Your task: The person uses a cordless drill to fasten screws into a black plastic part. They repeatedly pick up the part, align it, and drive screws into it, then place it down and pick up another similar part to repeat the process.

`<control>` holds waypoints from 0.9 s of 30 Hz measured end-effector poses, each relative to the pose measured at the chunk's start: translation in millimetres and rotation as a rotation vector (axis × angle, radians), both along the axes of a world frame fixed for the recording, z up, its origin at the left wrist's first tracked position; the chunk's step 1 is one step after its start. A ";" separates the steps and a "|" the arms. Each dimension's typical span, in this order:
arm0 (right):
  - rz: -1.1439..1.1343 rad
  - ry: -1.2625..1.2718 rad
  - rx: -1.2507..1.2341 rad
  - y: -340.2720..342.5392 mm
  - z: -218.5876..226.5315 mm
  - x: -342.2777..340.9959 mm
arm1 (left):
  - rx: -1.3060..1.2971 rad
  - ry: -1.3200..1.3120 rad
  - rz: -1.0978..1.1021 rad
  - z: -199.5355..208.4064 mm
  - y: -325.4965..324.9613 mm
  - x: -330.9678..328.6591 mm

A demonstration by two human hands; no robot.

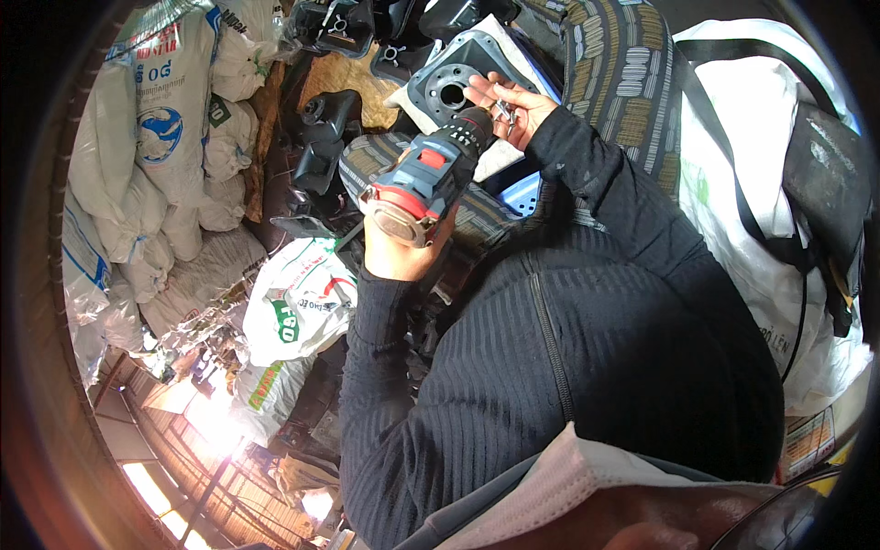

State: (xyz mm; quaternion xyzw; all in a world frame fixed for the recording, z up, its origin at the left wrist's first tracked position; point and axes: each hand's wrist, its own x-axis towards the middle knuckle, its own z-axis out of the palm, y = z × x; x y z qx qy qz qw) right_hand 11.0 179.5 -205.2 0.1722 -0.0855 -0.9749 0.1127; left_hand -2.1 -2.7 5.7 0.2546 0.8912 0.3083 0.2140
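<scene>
My left hand (396,252) is wrapped round the grip of a cordless drill (429,167), dark with red parts. The drill's chuck points up and right, close to my right hand (524,108). Several small silvery screws (503,113) lie in my right hand, held at the partly curled fingers. Just beyond both hands sits a black housing (434,90) with a round flange and a central hole, resting on something pale over my lap. Whether the drill's tip touches anything is hidden behind the chuck.
More black moulded parts (328,124) lie to the left and at the far side. White woven sacks (170,119) are stacked at the left. A white plastic bag (302,298) lies by my left forearm. On the right stands a large white bag with dark straps (747,119).
</scene>
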 end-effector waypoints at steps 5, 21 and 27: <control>0.050 -0.085 0.005 -1.1 -2.0 -0.6 | 0.066 -0.112 0.083 3.0 -0.5 0.5; 0.120 0.022 0.303 -1.7 3.8 -2.9 | 0.028 0.115 -0.204 10.4 11.8 -23.5; 0.087 0.016 0.409 0.5 35.4 -1.3 | -0.105 -0.029 0.026 1.8 -12.3 -19.6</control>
